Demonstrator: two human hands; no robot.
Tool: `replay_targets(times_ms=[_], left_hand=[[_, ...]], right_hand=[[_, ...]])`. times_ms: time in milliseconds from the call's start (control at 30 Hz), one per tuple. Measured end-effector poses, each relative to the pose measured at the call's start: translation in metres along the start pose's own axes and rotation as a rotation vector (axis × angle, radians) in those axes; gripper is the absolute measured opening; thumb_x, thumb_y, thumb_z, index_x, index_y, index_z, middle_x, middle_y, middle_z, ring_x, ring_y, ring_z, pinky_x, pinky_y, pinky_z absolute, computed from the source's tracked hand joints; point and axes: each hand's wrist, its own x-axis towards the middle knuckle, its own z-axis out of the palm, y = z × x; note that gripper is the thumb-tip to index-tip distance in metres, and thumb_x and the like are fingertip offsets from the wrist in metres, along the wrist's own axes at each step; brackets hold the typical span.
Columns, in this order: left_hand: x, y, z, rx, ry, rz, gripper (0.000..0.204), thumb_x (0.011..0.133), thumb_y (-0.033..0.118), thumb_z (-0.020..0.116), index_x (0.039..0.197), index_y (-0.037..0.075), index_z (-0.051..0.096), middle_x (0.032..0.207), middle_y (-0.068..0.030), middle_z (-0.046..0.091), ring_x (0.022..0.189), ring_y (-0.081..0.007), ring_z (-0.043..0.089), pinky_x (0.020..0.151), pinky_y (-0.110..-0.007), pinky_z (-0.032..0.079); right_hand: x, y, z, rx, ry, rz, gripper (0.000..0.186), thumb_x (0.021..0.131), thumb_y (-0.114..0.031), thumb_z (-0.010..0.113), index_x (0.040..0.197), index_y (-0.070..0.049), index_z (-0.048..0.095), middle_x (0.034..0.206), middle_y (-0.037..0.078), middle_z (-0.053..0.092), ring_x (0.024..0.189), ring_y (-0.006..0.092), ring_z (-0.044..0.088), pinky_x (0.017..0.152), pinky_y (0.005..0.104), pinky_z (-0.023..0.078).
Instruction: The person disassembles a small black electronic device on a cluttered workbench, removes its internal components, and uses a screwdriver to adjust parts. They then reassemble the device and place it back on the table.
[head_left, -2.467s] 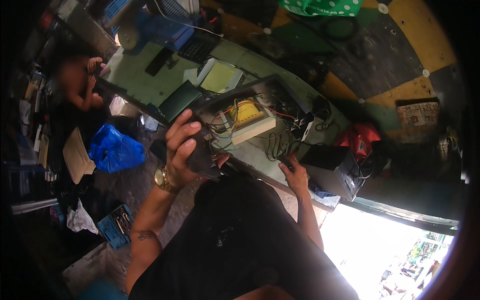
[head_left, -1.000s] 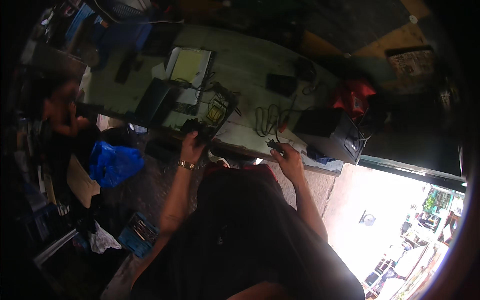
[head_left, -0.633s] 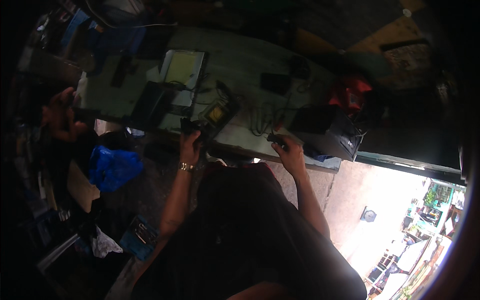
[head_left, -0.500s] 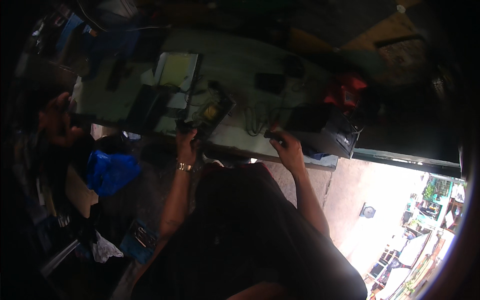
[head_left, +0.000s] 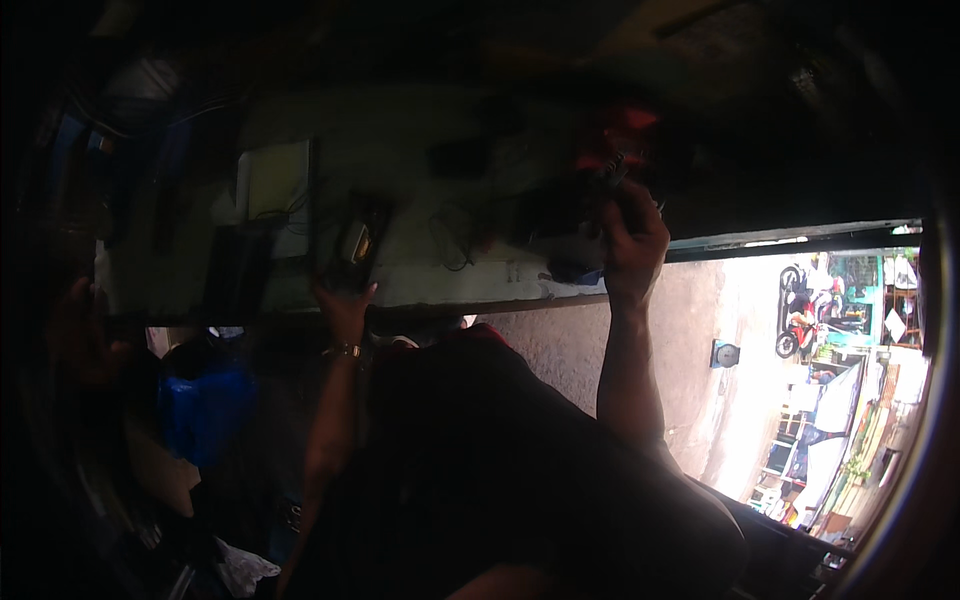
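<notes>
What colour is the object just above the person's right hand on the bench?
Red, though dim: the object sits just above the right hand in the head view, the only view.

Very dark up top: the far half of the bench [head_left: 440, 285] sinks into shadow and the things lying there are mere shapes. The right hand [head_left: 630, 235] is up at a red thing [head_left: 615, 130], too dim and blurred to tell what it is or whether the fingers close on it. The left hand [head_left: 345, 305] sits at the bench's near edge by a dark boxy device [head_left: 360, 235]; its grip on that is hidden in the murk. A pale flat sheet [head_left: 275, 185] shows no detail. At the left rim, a blurred shape [head_left: 85, 330] may be another person's hand, impossible to say. The blue bag [head_left: 200, 405] below fades into black. Both forearms vanish behind the person's own dark clothing.
</notes>
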Motion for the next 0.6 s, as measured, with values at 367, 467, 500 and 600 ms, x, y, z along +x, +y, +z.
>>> replay_targets(times_ms=[367, 467, 500, 600], left_hand=[[-0.022, -0.041, -0.018, 0.571, -0.221, -0.067, 0.107, 0.08, 0.052, 0.086, 0.15, -0.011, 0.035, 0.155, -0.0304, 0.04, 0.143, -0.0436, 0.041, 0.12, -0.051, 0.033], [-0.048, -0.043, -0.04, 0.395, -0.06, 0.081, 0.087, 0.089, 0.042, 0.08, 0.147, -0.01, 0.04, 0.148, -0.0293, 0.047, 0.137, -0.0404, 0.048, 0.117, -0.049, 0.036], [-0.056, -0.04, -0.048, 0.377, -0.069, 0.19, 0.084, 0.09, 0.039, 0.08, 0.147, -0.009, 0.041, 0.146, -0.0289, 0.049, 0.135, -0.0395, 0.05, 0.116, -0.048, 0.037], [-0.077, -0.011, -0.056, 0.249, -0.225, 0.265, 0.077, 0.093, 0.034, 0.077, 0.146, -0.009, 0.043, 0.141, -0.0274, 0.054, 0.131, -0.0371, 0.053, 0.114, -0.046, 0.039]], right_hand=[[0.008, 0.158, 0.14, -0.568, -0.227, 0.037, 0.045, 0.088, -0.033, 0.074, 0.126, -0.01, 0.069, 0.109, 0.023, 0.072, 0.098, 0.0443, 0.07, 0.086, 0.0461, 0.059], [-0.001, 0.168, 0.138, -0.364, -0.008, -0.092, 0.037, 0.089, -0.032, 0.074, 0.121, -0.013, 0.072, 0.111, 0.019, 0.073, 0.1, 0.0414, 0.07, 0.082, 0.0477, 0.06], [-0.006, 0.166, 0.13, -0.34, 0.022, -0.097, 0.037, 0.089, -0.031, 0.074, 0.121, -0.013, 0.072, 0.112, 0.019, 0.072, 0.101, 0.0413, 0.07, 0.083, 0.0478, 0.059], [-0.019, 0.147, 0.098, -0.301, 0.004, -0.058, 0.043, 0.088, -0.029, 0.07, 0.128, -0.012, 0.067, 0.118, 0.02, 0.07, 0.105, 0.042, 0.068, 0.088, 0.0501, 0.058]])
